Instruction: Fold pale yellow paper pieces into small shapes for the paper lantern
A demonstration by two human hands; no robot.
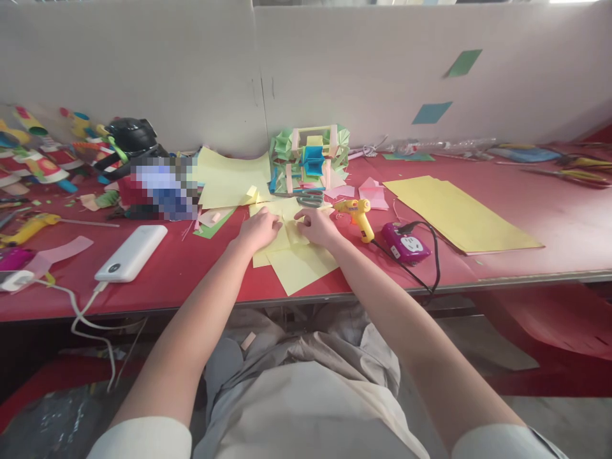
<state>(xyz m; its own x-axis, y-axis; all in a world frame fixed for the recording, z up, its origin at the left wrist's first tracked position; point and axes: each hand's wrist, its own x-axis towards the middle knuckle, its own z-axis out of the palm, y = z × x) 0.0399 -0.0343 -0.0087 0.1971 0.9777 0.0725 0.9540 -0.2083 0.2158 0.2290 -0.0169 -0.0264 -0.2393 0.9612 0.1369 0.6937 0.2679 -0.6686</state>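
Note:
My left hand (261,229) is closed, its fingers curled and pressed on the pale yellow paper (301,271) at the middle of the table. Opposite it, my right hand (316,228) bends its thumb and forefinger together over a small folded piece of the same paper (295,233). The fingertips partly hide that piece. Several yellow sheets overlap under both hands. Scissors with dark handles (310,199) lie just beyond them. Beside my right hand rests a yellow glue gun (359,217), its nozzle toward the hand.
Behind stands a green, blue and pink paper model (310,159). To the right are a purple power socket (406,242) with a black cord and stacked yellow sheets (459,213). A white power bank (132,253), another glue gun (31,228) and a black bottle (131,137) are leftward.

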